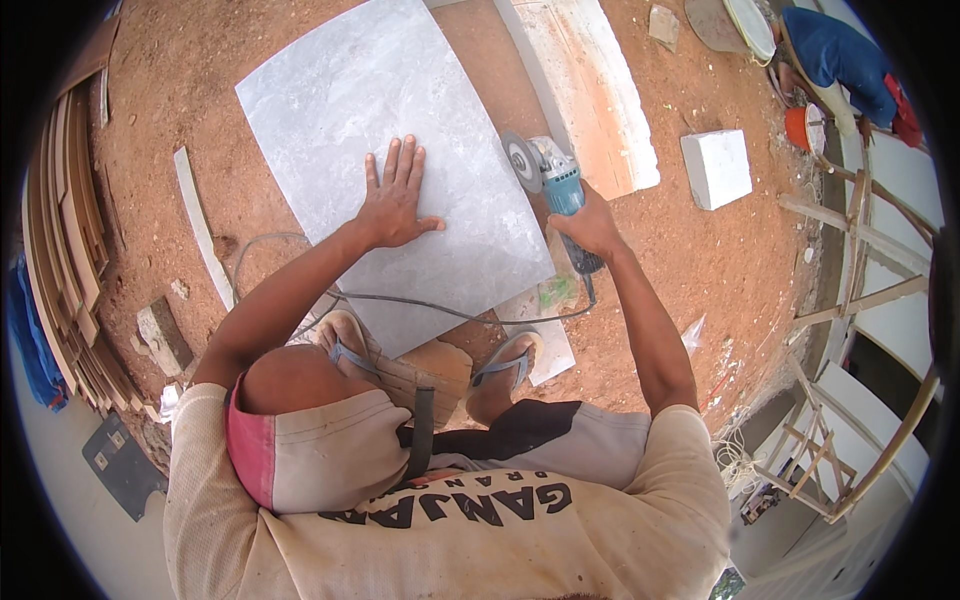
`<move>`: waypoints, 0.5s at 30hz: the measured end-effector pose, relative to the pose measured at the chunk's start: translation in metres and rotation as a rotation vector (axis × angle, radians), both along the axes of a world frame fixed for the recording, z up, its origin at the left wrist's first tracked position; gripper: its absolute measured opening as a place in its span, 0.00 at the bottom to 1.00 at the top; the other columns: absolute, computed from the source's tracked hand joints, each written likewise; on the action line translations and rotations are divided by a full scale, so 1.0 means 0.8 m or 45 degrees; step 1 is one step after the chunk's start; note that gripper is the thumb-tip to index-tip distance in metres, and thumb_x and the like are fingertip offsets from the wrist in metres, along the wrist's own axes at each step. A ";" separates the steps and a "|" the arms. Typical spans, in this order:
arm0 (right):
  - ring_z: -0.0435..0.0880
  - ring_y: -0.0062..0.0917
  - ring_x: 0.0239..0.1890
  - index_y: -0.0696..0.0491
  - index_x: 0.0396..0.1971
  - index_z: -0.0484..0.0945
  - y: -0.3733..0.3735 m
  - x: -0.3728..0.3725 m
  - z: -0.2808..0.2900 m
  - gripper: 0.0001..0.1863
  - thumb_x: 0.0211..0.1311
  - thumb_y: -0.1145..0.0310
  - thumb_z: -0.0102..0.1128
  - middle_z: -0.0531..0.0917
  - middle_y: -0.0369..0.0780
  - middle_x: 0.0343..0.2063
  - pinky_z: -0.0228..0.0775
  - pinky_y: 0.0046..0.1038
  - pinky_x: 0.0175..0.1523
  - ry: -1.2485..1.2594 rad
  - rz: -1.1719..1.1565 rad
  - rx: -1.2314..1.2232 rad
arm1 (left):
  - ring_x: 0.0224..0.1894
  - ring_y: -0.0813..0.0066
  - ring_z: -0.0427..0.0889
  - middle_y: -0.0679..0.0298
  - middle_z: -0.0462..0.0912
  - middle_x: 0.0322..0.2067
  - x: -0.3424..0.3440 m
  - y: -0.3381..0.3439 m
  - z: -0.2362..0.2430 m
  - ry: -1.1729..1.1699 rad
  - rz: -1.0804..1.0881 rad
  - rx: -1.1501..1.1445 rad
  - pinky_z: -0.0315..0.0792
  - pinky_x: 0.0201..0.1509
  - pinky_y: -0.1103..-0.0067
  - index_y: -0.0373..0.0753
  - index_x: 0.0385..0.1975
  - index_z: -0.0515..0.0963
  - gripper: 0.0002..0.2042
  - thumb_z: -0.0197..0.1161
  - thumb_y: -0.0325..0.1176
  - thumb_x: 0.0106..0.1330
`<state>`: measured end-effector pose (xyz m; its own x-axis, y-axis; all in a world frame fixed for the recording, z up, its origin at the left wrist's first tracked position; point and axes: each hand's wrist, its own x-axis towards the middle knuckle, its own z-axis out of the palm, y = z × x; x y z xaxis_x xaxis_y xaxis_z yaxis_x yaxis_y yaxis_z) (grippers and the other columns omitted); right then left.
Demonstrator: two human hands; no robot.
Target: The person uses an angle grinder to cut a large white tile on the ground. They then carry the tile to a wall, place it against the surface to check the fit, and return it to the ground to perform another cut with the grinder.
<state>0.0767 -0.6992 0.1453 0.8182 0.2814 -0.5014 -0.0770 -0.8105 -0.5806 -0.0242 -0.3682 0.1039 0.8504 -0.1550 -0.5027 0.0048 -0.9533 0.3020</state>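
A large grey marbled tile (pixel 350 110) lies over the ground in front of me. My left hand (pixel 398 200) is pressed flat on it, fingers spread. My right hand (pixel 590 220) grips a teal angle grinder (pixel 561 180), its disc upright at the tile's right edge; I cannot tell whether it touches. The grinder's dark cord (pixel 450 307) runs across the tile's lower part. A pale, stained slab (pixel 590 80) lies beyond the grinder, and a smaller offcut (pixel 545 350) sits under the tile's lower corner, beside my sandalled foot (pixel 500 370).
Stacked brown boards (pixel 70 240) line the left, near a narrow strip (pixel 200 220) and a broken block (pixel 160 335). At right are a white block (pixel 715 165), an orange bucket (pixel 800 128), blue fabric (pixel 840 55) and wooden scaffolding (pixel 850 280) along a ledge.
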 end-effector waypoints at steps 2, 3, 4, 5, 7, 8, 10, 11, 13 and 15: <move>0.86 0.43 0.50 0.61 0.57 0.75 0.003 0.003 0.003 0.40 0.41 0.59 0.72 0.85 0.53 0.46 0.77 0.37 0.56 0.016 0.006 -0.019 | 0.80 0.47 0.20 0.44 0.26 0.78 -0.001 0.001 -0.003 -0.011 0.000 -0.010 0.22 0.77 0.41 0.29 0.77 0.33 0.61 0.63 0.66 0.62; 0.86 0.43 0.50 0.61 0.58 0.74 0.005 0.004 0.006 0.40 0.41 0.59 0.72 0.85 0.53 0.46 0.77 0.37 0.56 0.023 0.008 -0.030 | 0.80 0.47 0.20 0.44 0.26 0.78 -0.002 0.001 -0.004 -0.018 0.000 -0.010 0.22 0.77 0.41 0.29 0.77 0.33 0.61 0.63 0.66 0.62; 0.86 0.43 0.50 0.61 0.58 0.74 0.005 0.004 0.005 0.40 0.41 0.59 0.72 0.85 0.53 0.46 0.77 0.37 0.56 0.017 0.012 -0.036 | 0.80 0.47 0.20 0.44 0.26 0.78 -0.002 0.001 -0.005 -0.024 0.000 -0.009 0.22 0.77 0.41 0.29 0.77 0.33 0.61 0.63 0.66 0.62; 0.86 0.43 0.50 0.61 0.58 0.74 0.005 0.006 0.004 0.40 0.41 0.59 0.72 0.85 0.54 0.47 0.77 0.37 0.56 0.010 0.015 -0.041 | 0.80 0.47 0.20 0.44 0.26 0.78 -0.002 0.001 -0.006 -0.031 0.000 -0.008 0.22 0.77 0.41 0.29 0.77 0.33 0.61 0.63 0.67 0.62; 0.86 0.43 0.50 0.61 0.59 0.74 0.006 0.008 0.004 0.41 0.41 0.59 0.72 0.85 0.54 0.47 0.76 0.37 0.56 0.008 0.020 -0.045 | 0.80 0.47 0.20 0.44 0.26 0.78 -0.002 0.001 -0.005 -0.029 0.002 -0.020 0.22 0.77 0.41 0.29 0.77 0.33 0.61 0.63 0.67 0.62; 0.86 0.43 0.50 0.61 0.59 0.74 0.006 0.009 0.003 0.41 0.41 0.59 0.72 0.85 0.54 0.47 0.76 0.37 0.56 0.012 0.021 -0.043 | 0.80 0.47 0.20 0.44 0.26 0.78 -0.001 0.001 -0.005 -0.028 0.002 -0.025 0.22 0.77 0.41 0.29 0.77 0.33 0.61 0.63 0.67 0.62; 0.86 0.43 0.50 0.61 0.59 0.74 0.007 0.010 0.004 0.41 0.41 0.59 0.72 0.85 0.54 0.47 0.76 0.37 0.56 0.020 0.022 -0.037 | 0.80 0.46 0.20 0.44 0.26 0.78 -0.002 0.001 -0.006 -0.030 0.007 -0.024 0.22 0.77 0.41 0.29 0.77 0.33 0.61 0.63 0.67 0.62; 0.86 0.43 0.50 0.61 0.59 0.74 0.008 0.010 0.004 0.41 0.41 0.59 0.72 0.85 0.54 0.47 0.76 0.37 0.56 0.024 0.021 -0.033 | 0.80 0.46 0.20 0.44 0.26 0.78 -0.003 0.001 -0.007 -0.031 0.009 -0.023 0.22 0.77 0.41 0.29 0.77 0.33 0.61 0.63 0.67 0.62; 0.86 0.43 0.50 0.61 0.59 0.74 0.008 0.010 0.004 0.41 0.41 0.59 0.72 0.85 0.53 0.47 0.76 0.37 0.56 0.027 0.019 -0.029 | 0.80 0.46 0.20 0.44 0.26 0.78 -0.002 0.001 -0.006 -0.028 0.003 -0.022 0.22 0.77 0.41 0.29 0.77 0.33 0.61 0.63 0.67 0.61; 0.86 0.43 0.50 0.61 0.59 0.74 0.009 0.011 0.004 0.41 0.41 0.60 0.72 0.85 0.53 0.47 0.76 0.37 0.57 0.025 0.018 -0.025 | 0.80 0.46 0.21 0.44 0.26 0.78 -0.002 0.002 -0.005 -0.029 -0.002 -0.022 0.22 0.77 0.41 0.28 0.77 0.33 0.61 0.63 0.67 0.61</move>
